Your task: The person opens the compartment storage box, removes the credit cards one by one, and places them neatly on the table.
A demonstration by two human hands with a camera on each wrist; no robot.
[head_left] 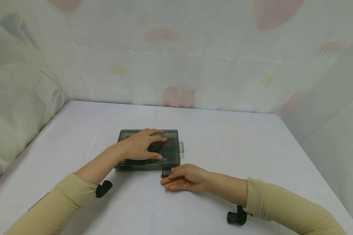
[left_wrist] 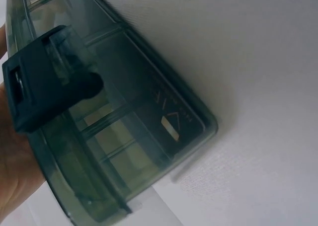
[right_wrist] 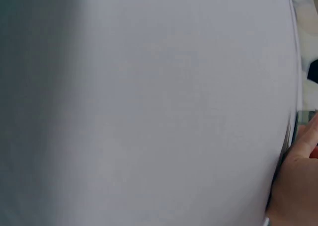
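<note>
- A dark see-through box point(head_left: 148, 150) sits flat on the white desk point(head_left: 223, 147), near the middle.
- The lid is down. You can see little rooms inside thru the lid.
- The left hand point(head_left: 142, 145) lies flat on top of the box. Its fingers point(head_left: 159, 139) are spread out and straight, pressing on the lid, not curled round it.
- The right hand point(head_left: 183, 178) rests on the desk just in front of the box, at its right front corner.
- The right hand's fingers point(head_left: 168, 178) touch a small black latch point(head_left: 166, 170) on the box's front edge. They look a bit bent, w/ the thumb on top of the latch. Can't tell if they pinch it or just touch it.
- A 2nd black latch point(head_left: 125, 168) is on the front edge, more to the left.
- A clear tab point(head_left: 181, 147) sticks out from the box's right side.
- The left wrist view shows the box point(left_wrist: 124, 131) up close, w/ a black latch point(left_wrist: 44, 87) and the palm point(left_wrist: 15, 181) beside it.
- The right wrist view is mostly blurry white desk point(right_wrist: 149, 112), w/ a bit of hand point(right_wrist: 295, 181) at the edge.
- Both arms wear tan sleeves point(head_left: 61, 202).
- A pale cloth wall point(head_left: 176, 58) w/ soft pink spots stands round the desk.
</note>
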